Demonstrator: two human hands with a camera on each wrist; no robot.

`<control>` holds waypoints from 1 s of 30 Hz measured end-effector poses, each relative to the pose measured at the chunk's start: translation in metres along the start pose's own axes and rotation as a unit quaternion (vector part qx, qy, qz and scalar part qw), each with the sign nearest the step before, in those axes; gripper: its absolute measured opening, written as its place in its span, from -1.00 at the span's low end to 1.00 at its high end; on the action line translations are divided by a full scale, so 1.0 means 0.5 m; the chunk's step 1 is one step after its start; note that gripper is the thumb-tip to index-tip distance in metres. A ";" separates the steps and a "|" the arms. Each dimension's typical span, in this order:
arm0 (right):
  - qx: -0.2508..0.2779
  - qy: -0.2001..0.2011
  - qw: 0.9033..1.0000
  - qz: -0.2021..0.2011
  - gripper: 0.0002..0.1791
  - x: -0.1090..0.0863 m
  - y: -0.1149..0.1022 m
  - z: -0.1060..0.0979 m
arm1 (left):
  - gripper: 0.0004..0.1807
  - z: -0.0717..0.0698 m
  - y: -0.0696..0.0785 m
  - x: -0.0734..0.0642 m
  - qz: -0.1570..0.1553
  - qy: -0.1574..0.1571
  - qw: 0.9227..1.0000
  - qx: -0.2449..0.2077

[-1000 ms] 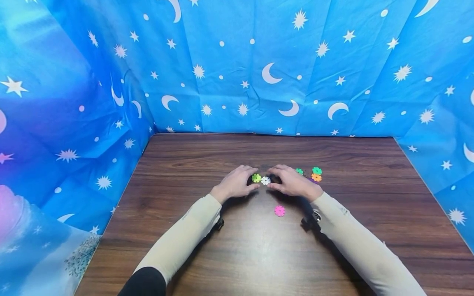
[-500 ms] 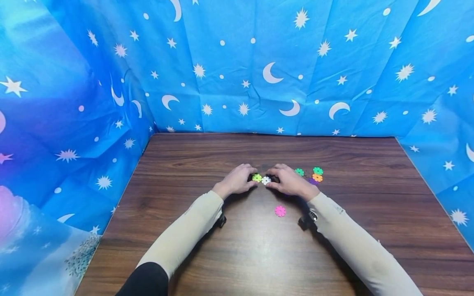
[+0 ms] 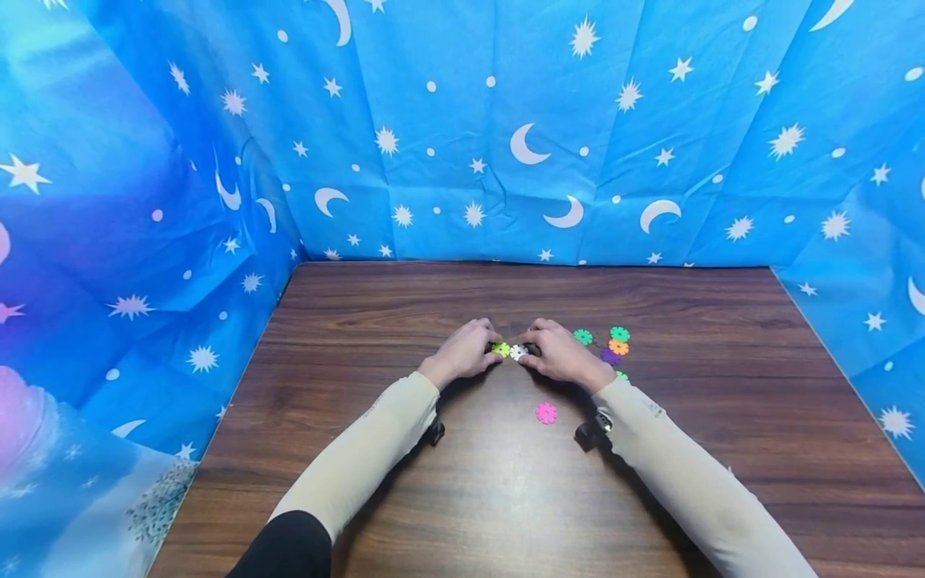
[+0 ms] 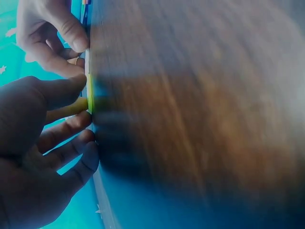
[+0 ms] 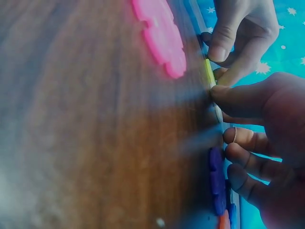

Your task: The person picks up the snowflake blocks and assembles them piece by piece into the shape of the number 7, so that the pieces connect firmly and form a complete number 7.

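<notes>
Near the middle of the table, my left hand (image 3: 464, 351) pinches a yellow-green notched plastic disc (image 3: 501, 349) between thumb and fingers. Facing it, my right hand (image 3: 566, 353) pinches a white notched disc (image 3: 518, 352) the same way. The two discs lie flat, edge to edge; whether their notches interlock I cannot tell. In the left wrist view the yellow-green disc (image 4: 91, 95) appears edge-on between thumb and fingers. The right wrist view shows the white disc (image 5: 218, 113) edge-on, partly covered by the fingers.
A pink disc (image 3: 546, 413) lies on the wooden table (image 3: 462, 498) in front of the hands. Beyond the right hand are a green disc (image 3: 583, 336), another green one (image 3: 619, 333), an orange disc (image 3: 618, 347) and a purple disc (image 3: 610, 356). Another green disc (image 3: 622, 376) shows beside the right wrist.
Both hands have closed in slightly on the two discs. The right forearm has shifted left, so the purple disc and a green disc beside the wrist show more.
</notes>
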State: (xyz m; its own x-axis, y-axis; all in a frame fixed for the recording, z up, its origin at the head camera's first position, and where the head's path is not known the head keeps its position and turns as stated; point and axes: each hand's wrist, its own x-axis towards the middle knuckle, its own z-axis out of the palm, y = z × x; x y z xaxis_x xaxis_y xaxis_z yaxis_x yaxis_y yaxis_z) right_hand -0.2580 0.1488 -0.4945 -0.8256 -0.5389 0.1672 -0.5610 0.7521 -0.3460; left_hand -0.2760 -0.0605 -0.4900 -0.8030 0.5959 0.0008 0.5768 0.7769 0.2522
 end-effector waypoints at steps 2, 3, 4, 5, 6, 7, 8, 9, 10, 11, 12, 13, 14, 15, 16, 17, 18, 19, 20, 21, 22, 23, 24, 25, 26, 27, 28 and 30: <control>0.004 -0.001 1.000 0.005 -0.64 0.001 0.000 0.001 | -0.63 0.001 0.004 -0.001 -0.008 -0.003 1.000 -0.001; 0.006 -0.001 1.000 0.006 -0.64 0.001 0.000 0.002 | -0.64 0.002 0.005 -0.001 -0.012 -0.004 1.000 0.000; 0.007 0.000 1.000 0.007 -0.65 0.001 0.000 0.002 | -0.65 0.003 0.006 0.000 -0.014 -0.004 1.000 0.001; 0.007 0.002 1.000 0.007 -0.65 0.001 0.000 0.002 | -0.66 0.003 0.007 0.000 -0.017 -0.004 1.000 0.001; 0.008 0.004 1.000 0.006 -0.66 0.002 -0.001 0.002 | -0.68 0.003 0.008 0.000 -0.022 -0.004 1.000 0.000; 0.010 0.007 1.000 0.006 -0.68 0.003 -0.001 0.002 | -0.71 0.004 0.008 0.000 -0.023 -0.004 1.000 0.000; 0.011 0.009 1.000 0.006 -0.69 0.003 -0.001 0.002 | -0.76 0.004 0.008 0.001 -0.023 -0.002 1.000 0.000; 0.014 0.012 1.000 0.006 -0.70 0.004 -0.002 0.002 | -0.80 0.005 0.008 0.001 -0.024 -0.002 1.000 -0.001; 0.016 0.014 1.000 0.008 -0.71 0.004 -0.002 0.003 | -0.84 0.004 0.009 0.000 -0.026 -0.002 1.000 -0.006; 0.018 0.016 1.000 0.010 -0.72 0.004 -0.003 0.002 | -0.86 0.004 0.010 0.000 -0.029 -0.002 0.999 -0.012; 0.021 0.017 1.000 0.012 -0.73 0.004 -0.004 0.003 | -0.87 0.004 0.010 -0.001 -0.032 -0.001 0.999 -0.019; 0.025 0.018 0.999 0.016 -0.74 0.004 -0.004 0.003 | -0.88 0.005 0.010 -0.001 -0.034 0.001 0.999 -0.026; 0.027 0.020 0.999 0.019 -0.74 0.003 -0.005 0.003 | -0.85 0.005 0.011 -0.002 -0.037 0.001 0.999 -0.033; 0.031 0.022 0.999 0.022 -0.75 0.003 -0.006 0.002 | -0.83 0.004 0.011 -0.003 -0.041 0.001 0.998 -0.039; 0.034 0.023 0.999 0.024 -0.76 0.003 -0.006 0.002 | -0.80 0.004 0.012 -0.004 -0.043 0.001 0.998 -0.045; 0.037 0.025 0.999 0.025 -0.77 0.002 -0.007 0.002 | -0.78 0.003 0.012 -0.005 -0.045 0.000 0.998 -0.048; 0.042 0.028 0.998 0.025 -0.78 0.002 -0.007 0.002 | -0.77 0.003 0.012 -0.006 -0.046 0.000 0.998 -0.050; 0.046 0.032 0.998 0.027 -0.79 0.002 -0.007 0.002 | -0.76 0.003 0.013 -0.006 -0.047 0.000 0.997 -0.053; 0.051 0.036 0.998 0.028 -0.80 0.002 -0.008 0.002 | -0.76 0.002 0.013 -0.007 -0.048 0.001 0.997 -0.055; 0.055 0.039 0.997 0.028 -0.81 0.002 -0.008 0.002 | -0.76 0.002 0.013 -0.008 -0.048 0.002 0.997 -0.057; 0.058 0.042 0.997 0.028 -0.83 0.002 -0.008 0.002 | -0.76 0.001 0.012 -0.009 -0.049 0.002 0.997 -0.061; 0.062 0.046 0.997 0.027 -0.83 0.003 -0.008 0.001 | -0.76 0.000 0.012 -0.010 -0.050 0.003 0.997 -0.064; 0.065 0.048 0.996 0.025 -0.84 0.003 -0.008 0.001 | -0.76 -0.001 0.011 -0.010 -0.051 0.004 0.996 -0.068; 0.069 0.049 0.996 0.024 -0.84 0.003 -0.008 0.000 | -0.76 -0.001 0.011 -0.011 -0.051 0.004 0.996 -0.072; 0.072 0.050 0.996 0.021 -0.85 0.003 -0.008 -0.001 | -0.77 -0.001 0.009 -0.011 -0.050 0.005 0.996 -0.075; 0.075 0.051 0.996 0.017 -0.85 0.004 -0.009 -0.002 | -0.78 -0.002 0.009 -0.012 -0.049 0.005 0.996 -0.077; 0.077 0.051 0.996 0.014 -0.85 0.004 -0.009 -0.003 | -0.79 -0.002 0.008 -0.012 -0.047 0.007 0.996 -0.081; 0.082 0.050 0.995 0.008 -0.86 0.005 -0.010 -0.004 | -0.82 -0.003 0.006 -0.014 -0.044 0.012 0.995 -0.091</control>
State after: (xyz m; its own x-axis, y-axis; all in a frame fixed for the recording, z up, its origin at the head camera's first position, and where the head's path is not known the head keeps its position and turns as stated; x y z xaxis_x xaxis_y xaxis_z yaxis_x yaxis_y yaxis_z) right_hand -0.2574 0.1445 -0.4903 -0.8412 -0.4800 0.2489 -0.5366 0.6841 -0.4940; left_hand -0.2688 -0.0624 -0.4879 -0.8540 0.5203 -0.0064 0.4692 0.7753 0.4228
